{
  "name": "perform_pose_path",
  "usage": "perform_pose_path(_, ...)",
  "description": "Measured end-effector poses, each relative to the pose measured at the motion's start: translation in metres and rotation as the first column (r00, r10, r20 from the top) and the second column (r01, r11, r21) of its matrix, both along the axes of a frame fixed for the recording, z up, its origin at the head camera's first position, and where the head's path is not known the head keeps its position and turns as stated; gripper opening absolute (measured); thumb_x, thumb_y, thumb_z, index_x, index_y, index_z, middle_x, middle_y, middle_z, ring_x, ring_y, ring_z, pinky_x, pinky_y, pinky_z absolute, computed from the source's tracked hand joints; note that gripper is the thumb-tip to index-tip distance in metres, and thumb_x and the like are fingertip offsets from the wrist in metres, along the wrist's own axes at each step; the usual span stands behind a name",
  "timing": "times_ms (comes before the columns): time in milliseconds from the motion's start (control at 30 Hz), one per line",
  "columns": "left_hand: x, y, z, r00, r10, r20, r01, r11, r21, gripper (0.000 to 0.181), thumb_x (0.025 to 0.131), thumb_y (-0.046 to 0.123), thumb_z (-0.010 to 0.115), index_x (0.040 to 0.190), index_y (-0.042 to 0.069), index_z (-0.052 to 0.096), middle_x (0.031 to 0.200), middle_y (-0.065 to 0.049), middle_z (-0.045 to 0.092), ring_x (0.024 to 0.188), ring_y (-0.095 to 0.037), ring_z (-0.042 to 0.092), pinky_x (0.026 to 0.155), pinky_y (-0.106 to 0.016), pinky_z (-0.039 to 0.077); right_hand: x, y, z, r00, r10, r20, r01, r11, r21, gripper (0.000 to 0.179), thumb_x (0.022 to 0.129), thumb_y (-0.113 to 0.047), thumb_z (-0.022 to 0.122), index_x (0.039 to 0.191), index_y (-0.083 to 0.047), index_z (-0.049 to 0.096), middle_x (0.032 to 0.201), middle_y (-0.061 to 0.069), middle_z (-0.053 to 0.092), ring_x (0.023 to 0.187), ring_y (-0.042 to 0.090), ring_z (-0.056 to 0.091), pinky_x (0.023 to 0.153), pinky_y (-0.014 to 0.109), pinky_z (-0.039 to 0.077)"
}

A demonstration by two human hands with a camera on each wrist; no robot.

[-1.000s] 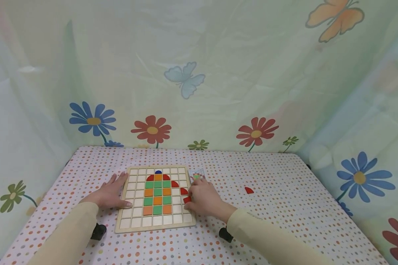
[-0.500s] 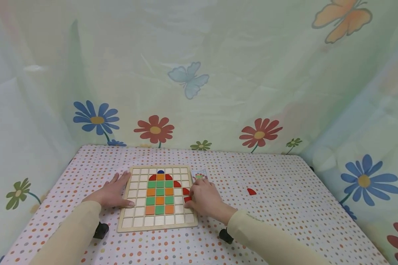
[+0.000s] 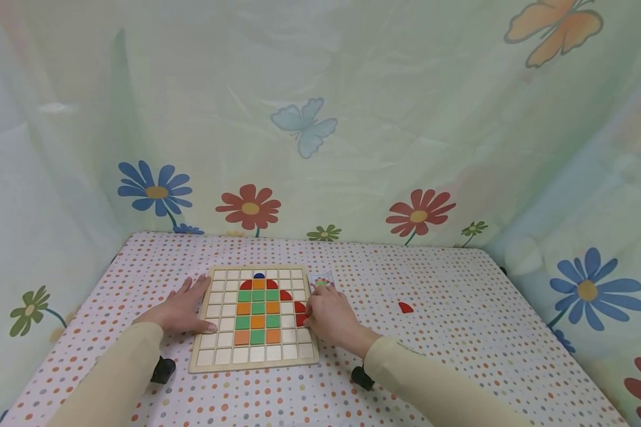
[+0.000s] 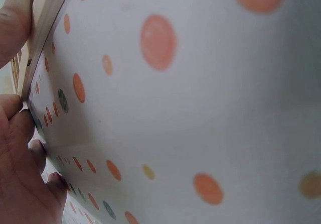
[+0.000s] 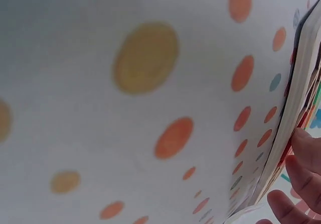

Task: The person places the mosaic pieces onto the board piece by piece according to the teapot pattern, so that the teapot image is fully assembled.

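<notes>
A wooden grid board [image 3: 206, 357] lies on the table, with orange and green squares, red rounded pieces and a blue half-round piece [image 3: 259, 276] in its cells. My left hand [image 3: 177, 309] rests along its left edge with fingers spread and the thumb over the frame. At the right edge my right hand [image 3: 332, 314] touches a red piece [image 3: 300, 320] that lies in a cell, directly below another red piece [image 3: 300, 307]. In the right wrist view a fingertip meets the red on the board [image 5: 279, 148]; part of that piece is hidden by the hand.
A small pattern card [image 3: 322, 276] lies beside the board's upper right corner, partly behind my right hand. One loose red quarter-round piece [image 3: 405, 308] lies farther right on the dotted tablecloth [image 3: 438, 332]. Printed curtains [image 3: 352, 166] stand around the table.
My right thumb has drawn back from the board's lower right cells to its edge, leaving more of the red piece visible. The left hand keeps its place. The view has shifted slightly left.
</notes>
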State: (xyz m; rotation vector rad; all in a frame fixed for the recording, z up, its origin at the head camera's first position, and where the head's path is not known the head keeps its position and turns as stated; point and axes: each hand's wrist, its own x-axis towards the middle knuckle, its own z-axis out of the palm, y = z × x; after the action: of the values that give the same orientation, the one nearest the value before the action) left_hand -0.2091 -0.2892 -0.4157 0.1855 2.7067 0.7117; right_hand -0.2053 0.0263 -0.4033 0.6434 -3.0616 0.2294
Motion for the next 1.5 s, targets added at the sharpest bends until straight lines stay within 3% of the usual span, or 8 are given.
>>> perform_pose_path(533, -0.001, 0.0, -0.001, 1.0, -0.002, 0.0, 0.002, 1.0, 0.0, 0.117, 0.081, 0.036, 0.086, 0.16, -0.009, 0.012, 0.167, -0.033, 0.008, 0.154, -0.055, 0.0, 0.124, -0.071, 0.008, -0.003, 0.001, -0.003, 1.0, 0.007, -0.01, -0.007, 1.0, -0.017, 0.015, 0.085, -0.019, 0.084, 0.078, -0.013, 0.072, 0.109, 0.007, 0.068, 0.106, 0.027, 0.06, 0.095, 0.051, 0.055)
perform_pose_path(833, 0.001, 0.0, 0.002, 1.0, -0.001, 0.0, 0.001, 1.0, 0.002, 0.116, 0.081, 0.036, 0.086, 0.16, -0.009, 0.013, 0.166, -0.034, 0.008, 0.154, -0.055, 0.0, 0.124, -0.072, 0.008, 0.0, 0.025, 0.012, 1.0, 0.014, 0.005, -0.014, 0.996, -0.092, 0.012, 0.088, -0.013, 0.08, 0.08, -0.013, 0.071, 0.103, 0.005, 0.068, 0.104, 0.027, 0.063, 0.093, 0.046, 0.055)
perform_pose_path(967, 0.0, -0.001, 0.002, 1.0, -0.007, 0.002, 0.007, 1.0, 0.003, 0.116, 0.081, 0.036, 0.086, 0.16, -0.009, 0.013, 0.167, -0.033, 0.008, 0.154, -0.055, 0.0, 0.123, -0.072, 0.008, 0.001, 0.044, 0.017, 0.997, -0.008, 0.074, 0.018, 0.992, -0.124, 0.003, 0.09, -0.008, 0.078, 0.089, -0.011, 0.075, 0.103, 0.004, 0.068, 0.108, 0.026, 0.065, 0.093, 0.044, 0.058)
perform_pose_path(1133, 0.0, 0.0, 0.002, 1.0, -0.005, 0.0, 0.005, 1.0, -0.004, 0.117, 0.081, 0.037, 0.086, 0.159, -0.009, 0.012, 0.166, -0.034, 0.008, 0.154, -0.055, 0.0, 0.124, -0.071, 0.008, 0.006, 0.071, 0.02, 0.985, -0.039, 0.166, 0.066, 0.985, -0.162, 0.013, 0.091, 0.0, 0.073, 0.099, -0.009, 0.077, 0.108, 0.004, 0.069, 0.106, 0.023, 0.065, 0.089, 0.041, 0.059)
perform_pose_path(1233, -0.001, 0.0, 0.002, 1.0, 0.003, -0.002, -0.003, 1.0, -0.011, 0.118, 0.08, 0.037, 0.086, 0.159, -0.01, 0.012, 0.166, -0.034, 0.008, 0.154, -0.055, 0.0, 0.124, -0.071, 0.008, 0.01, 0.087, 0.021, 0.983, -0.039, 0.18, 0.07, 0.983, -0.169, 0.015, 0.089, 0.002, 0.074, 0.099, -0.01, 0.077, 0.108, 0.004, 0.07, 0.103, 0.022, 0.065, 0.087, 0.04, 0.059)
perform_pose_path(1333, 0.0, 0.001, 0.002, 1.0, 0.008, -0.003, -0.008, 1.0, -0.013, 0.118, 0.08, 0.038, 0.086, 0.159, -0.01, 0.013, 0.166, -0.034, 0.009, 0.154, -0.056, 0.001, 0.124, -0.072, 0.008, 0.015, 0.101, 0.021, 0.979, -0.013, 0.205, 0.05, 0.984, -0.173, 0.017, 0.088, 0.002, 0.075, 0.098, -0.011, 0.078, 0.108, 0.002, 0.069, 0.104, 0.023, 0.064, 0.088, 0.043, 0.058)
perform_pose_path(1500, 0.001, 0.001, 0.002, 1.0, 0.004, -0.001, -0.004, 1.0, -0.005, 0.117, 0.08, 0.037, 0.086, 0.159, -0.011, 0.013, 0.166, -0.035, 0.009, 0.153, -0.056, 0.001, 0.123, -0.072, 0.008, 0.022, 0.117, 0.017, 0.965, 0.091, 0.247, -0.049, 0.984, -0.173, 0.012, 0.087, -0.006, 0.079, 0.097, -0.012, 0.078, 0.105, 0.0, 0.069, 0.104, 0.021, 0.063, 0.089, 0.044, 0.057)
